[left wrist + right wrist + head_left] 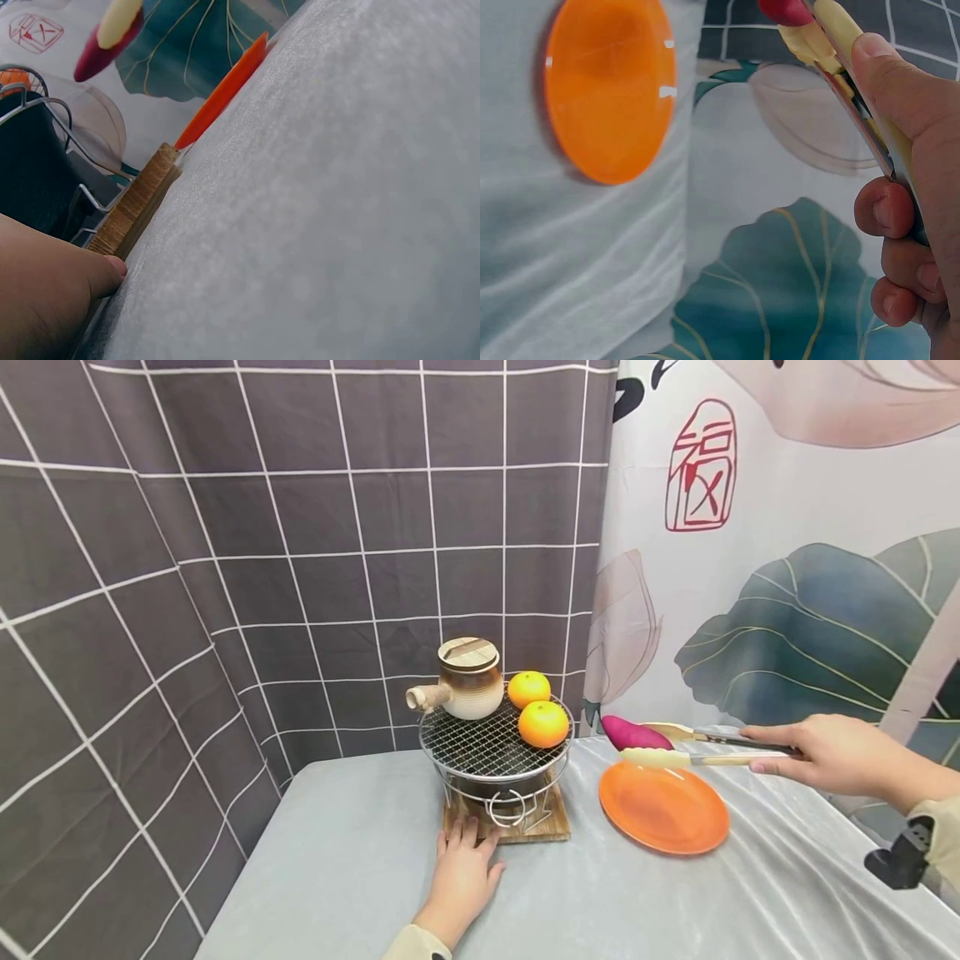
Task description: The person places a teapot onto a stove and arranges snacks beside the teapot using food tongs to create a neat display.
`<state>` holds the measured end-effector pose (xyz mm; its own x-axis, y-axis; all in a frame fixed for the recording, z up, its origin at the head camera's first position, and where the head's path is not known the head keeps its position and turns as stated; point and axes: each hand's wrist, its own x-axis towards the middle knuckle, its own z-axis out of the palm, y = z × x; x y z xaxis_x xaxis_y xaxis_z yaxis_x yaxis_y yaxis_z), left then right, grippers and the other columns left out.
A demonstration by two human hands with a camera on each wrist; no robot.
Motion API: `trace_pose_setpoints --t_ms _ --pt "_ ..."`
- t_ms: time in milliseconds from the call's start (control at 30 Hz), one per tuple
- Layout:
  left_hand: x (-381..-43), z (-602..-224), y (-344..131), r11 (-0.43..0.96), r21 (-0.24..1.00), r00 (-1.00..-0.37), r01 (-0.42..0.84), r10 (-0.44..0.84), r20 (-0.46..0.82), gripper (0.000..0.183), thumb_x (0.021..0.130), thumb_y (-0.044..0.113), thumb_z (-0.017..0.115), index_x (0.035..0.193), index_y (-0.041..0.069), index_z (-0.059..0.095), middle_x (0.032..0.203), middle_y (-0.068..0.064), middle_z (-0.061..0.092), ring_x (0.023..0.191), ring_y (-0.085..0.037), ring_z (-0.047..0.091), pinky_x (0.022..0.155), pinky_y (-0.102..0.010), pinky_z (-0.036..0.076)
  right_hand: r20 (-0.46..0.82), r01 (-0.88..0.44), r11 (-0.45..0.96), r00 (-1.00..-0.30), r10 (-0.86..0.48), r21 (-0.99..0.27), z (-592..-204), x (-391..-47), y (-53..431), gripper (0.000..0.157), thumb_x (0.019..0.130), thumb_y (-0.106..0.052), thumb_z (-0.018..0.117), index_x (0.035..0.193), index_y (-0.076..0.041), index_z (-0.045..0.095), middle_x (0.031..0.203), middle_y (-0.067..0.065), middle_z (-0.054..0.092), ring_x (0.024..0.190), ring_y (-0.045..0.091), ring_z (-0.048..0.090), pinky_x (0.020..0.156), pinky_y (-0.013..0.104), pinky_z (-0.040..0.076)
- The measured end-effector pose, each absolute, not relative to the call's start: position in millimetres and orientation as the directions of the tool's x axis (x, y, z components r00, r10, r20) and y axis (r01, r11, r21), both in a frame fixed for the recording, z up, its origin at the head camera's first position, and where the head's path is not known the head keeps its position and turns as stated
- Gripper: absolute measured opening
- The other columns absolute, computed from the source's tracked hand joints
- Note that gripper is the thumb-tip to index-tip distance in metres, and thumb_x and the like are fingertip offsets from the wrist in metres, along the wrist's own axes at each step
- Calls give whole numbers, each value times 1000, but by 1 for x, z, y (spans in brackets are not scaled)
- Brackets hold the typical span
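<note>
My right hand (840, 753) grips a pair of tongs (720, 750) with cream tips, seen close up in the right wrist view. Between the tips is a magenta sweet potato (634, 734), held in the air above the far side of an orange plate (664, 810). My left hand (462, 878) rests with fingers spread at the front edge of a wooden board (557, 823). On that board stands a small round stove with a wire-mesh grill (472, 747). Its thumb shows beside the board's edge in the left wrist view.
A lidded clay pot (474, 689) with a side handle sits on the back left of the grill. Two oranges, a rear one (528, 690) and a front one (543, 724), lie at its right. Grey cloth covers the table (352, 852); curtains hang behind.
</note>
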<state>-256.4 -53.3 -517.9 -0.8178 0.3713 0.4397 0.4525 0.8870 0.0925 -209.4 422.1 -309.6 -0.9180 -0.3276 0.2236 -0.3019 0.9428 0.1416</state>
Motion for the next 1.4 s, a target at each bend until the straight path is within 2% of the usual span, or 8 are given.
trace_pose_setpoints --t_ms 333,633,933,1233,1400 --pt "-255 -516 -53 875 127 -814 467 370 448 47 84 36 79 127 17 72 135 -21 60 128 -47 52 99 -70 40 274 -329 930 -891 -363 163 -273 -213 406 59 86 -51 75 133 -16 68 53 -18 39 52 -1 38 50 26 35" --pt "-254 -515 -54 875 127 -813 468 370 450 48 85 36 78 128 18 71 135 -21 60 129 -47 52 99 -70 40 306 -376 916 -863 -402 143 -249 -217 387 57 86 -47 77 134 -17 68 52 -20 40 51 -3 39 51 26 35" --pt "-254 -513 -54 876 126 -816 465 369 446 48 85 36 78 129 18 70 135 -20 60 129 -47 52 99 -70 40 312 -386 907 -852 -421 169 -228 -220 370 58 87 -48 76 136 -18 66 54 -18 43 55 -1 43 54 29 38" --pt "-254 -515 -54 876 116 -809 468 372 455 47 85 36 79 128 18 71 135 -21 60 129 -46 52 99 -69 40 358 -445 876 -800 -482 185 -215 -224 354 57 85 -45 78 134 -17 68 52 -19 31 50 -1 31 52 24 29" --pt "-252 -511 -55 870 116 -796 479 374 476 47 83 33 80 126 17 71 133 -22 61 127 -46 53 98 -68 41 366 -500 844 -761 -535 194 -211 -227 338 54 85 -44 78 132 -17 70 51 -23 31 50 -2 33 54 25 34"
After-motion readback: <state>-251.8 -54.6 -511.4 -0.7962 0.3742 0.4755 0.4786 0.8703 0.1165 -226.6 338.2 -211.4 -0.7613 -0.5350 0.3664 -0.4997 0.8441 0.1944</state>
